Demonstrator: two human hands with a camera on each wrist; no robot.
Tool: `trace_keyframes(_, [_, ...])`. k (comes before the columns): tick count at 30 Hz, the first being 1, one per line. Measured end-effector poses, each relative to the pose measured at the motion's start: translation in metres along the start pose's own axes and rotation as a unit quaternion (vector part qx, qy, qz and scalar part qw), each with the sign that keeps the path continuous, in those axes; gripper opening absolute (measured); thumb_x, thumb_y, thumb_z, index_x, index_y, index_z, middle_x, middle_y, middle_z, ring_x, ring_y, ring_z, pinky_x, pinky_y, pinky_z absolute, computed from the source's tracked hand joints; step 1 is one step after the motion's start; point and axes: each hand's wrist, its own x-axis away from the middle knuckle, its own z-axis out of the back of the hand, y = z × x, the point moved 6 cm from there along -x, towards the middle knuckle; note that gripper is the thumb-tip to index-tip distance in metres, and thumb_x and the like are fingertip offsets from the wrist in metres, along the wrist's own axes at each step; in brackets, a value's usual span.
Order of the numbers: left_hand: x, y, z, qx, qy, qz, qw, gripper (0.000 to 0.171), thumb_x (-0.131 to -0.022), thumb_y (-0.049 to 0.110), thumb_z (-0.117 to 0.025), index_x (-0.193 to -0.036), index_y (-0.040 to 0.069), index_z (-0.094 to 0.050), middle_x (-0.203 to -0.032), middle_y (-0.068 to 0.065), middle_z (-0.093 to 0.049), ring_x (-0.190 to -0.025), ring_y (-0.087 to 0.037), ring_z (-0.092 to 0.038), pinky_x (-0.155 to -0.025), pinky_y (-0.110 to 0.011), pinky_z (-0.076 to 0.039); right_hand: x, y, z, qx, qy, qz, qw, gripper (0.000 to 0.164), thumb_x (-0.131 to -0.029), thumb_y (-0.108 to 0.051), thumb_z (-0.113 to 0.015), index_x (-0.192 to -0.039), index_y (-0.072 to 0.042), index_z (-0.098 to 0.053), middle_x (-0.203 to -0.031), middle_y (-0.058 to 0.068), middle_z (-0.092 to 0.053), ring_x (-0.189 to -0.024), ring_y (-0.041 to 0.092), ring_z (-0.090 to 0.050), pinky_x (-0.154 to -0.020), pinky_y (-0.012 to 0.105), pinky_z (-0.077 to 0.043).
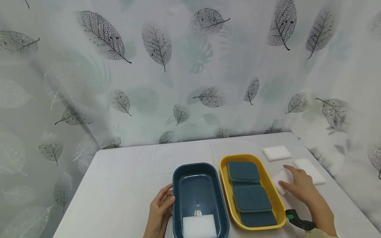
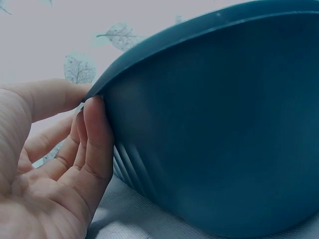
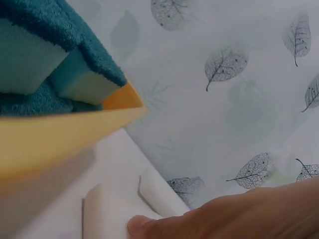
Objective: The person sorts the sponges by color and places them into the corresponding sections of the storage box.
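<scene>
My left hand (image 1: 162,210) pinches the left rim of a dark blue tray (image 1: 194,167); in the left wrist view its fingertips are at the rim and outer wall. A white sponge block (image 1: 198,226) lies at the near end inside that tray. My right hand (image 1: 302,185) reaches over another white sponge block (image 1: 278,186), just right of the yellow tray (image 1: 225,185). Its thumb and index finger are spread apart over the block; in the right wrist view the thumb (image 3: 142,225) overlaps the white surface. The underside of the block is hidden.
Several dark teal scrub sponges (image 1: 253,197) overlap in the yellow tray, which stands close beside the blue one. Two more white blocks, a far one (image 1: 276,153) and a right one (image 1: 309,170), lie near the table's right edge. A leaf-print curtain (image 1: 190,82) hangs behind.
</scene>
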Motion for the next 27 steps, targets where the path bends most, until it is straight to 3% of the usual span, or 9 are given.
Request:
trace_keyframes(9, [-0.002, 0.002, -0.002, 0.0, -0.001, -0.002, 1.0, 0.057, -0.097, 0.014, -0.071, -0.149, 0.001, -0.051, -0.112, -0.007, -0.067, -0.093, -0.014, -0.069, -0.079, -0.03, -0.061, 0.004, 0.008, 0.02, 0.004, 0.029, -0.031, 0.999, 0.066, -0.094, -0.017, -0.072, -0.145, 0.01, -0.04, -0.134, 0.052, -0.04, -0.118, 0.069, -0.043, -0.092, 0.077, -0.045])
trace_keyframes(18, [0.001, 0.001, 0.002, -0.007, 0.006, -0.002, 1.0, 0.058, -0.097, 0.014, -0.07, -0.149, 0.0, -0.049, -0.11, -0.006, -0.066, -0.092, -0.013, -0.068, -0.083, -0.034, -0.063, 0.012, 0.017, 0.025, -0.043, 0.015, -0.088, 0.995, 0.058, -0.097, -0.014, -0.067, -0.146, 0.005, -0.043, -0.141, 0.047, -0.041, -0.124, 0.063, -0.045, -0.095, 0.072, -0.048])
trace_keyframes(27, [0.001, 0.0, 0.001, 0.002, -0.007, 0.001, 1.0, 0.06, -0.097, 0.013, -0.07, -0.15, -0.002, -0.047, -0.109, -0.005, -0.064, -0.088, -0.011, -0.067, -0.078, -0.031, -0.063, 0.021, 0.027, 0.039, -0.073, 0.065, -0.085, 0.992, 0.062, -0.097, -0.016, -0.069, -0.147, 0.006, -0.043, -0.14, 0.05, -0.043, -0.118, 0.063, -0.054, -0.08, 0.057, -0.059])
